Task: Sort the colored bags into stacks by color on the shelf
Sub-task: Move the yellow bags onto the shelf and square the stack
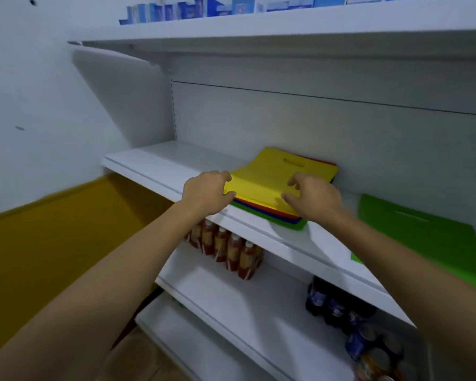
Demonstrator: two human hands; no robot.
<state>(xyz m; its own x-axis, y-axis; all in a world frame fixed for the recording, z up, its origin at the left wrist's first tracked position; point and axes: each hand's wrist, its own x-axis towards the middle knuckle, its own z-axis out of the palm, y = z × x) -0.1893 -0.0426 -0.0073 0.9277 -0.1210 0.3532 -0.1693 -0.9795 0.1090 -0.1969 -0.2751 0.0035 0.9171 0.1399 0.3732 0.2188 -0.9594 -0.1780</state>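
A mixed pile of flat bags lies on the white middle shelf [160, 163], with a yellow bag [264, 174] on top and red, blue and green edges [283, 220] showing beneath. My left hand [206, 191] pinches the yellow bag's near left corner, which is lifted a little. My right hand [311, 198] curls its fingers and thumb at the bag's near right edge. A single green bag [421, 235] lies flat on the same shelf to the right of the pile.
Red sauce bottles [226, 246] stand on the shelf below, with dark bottles and cans [349, 320] further right. Blue and white boxes [176, 11] line the top shelf. A yellow-painted wall band [52, 243] is at the left.
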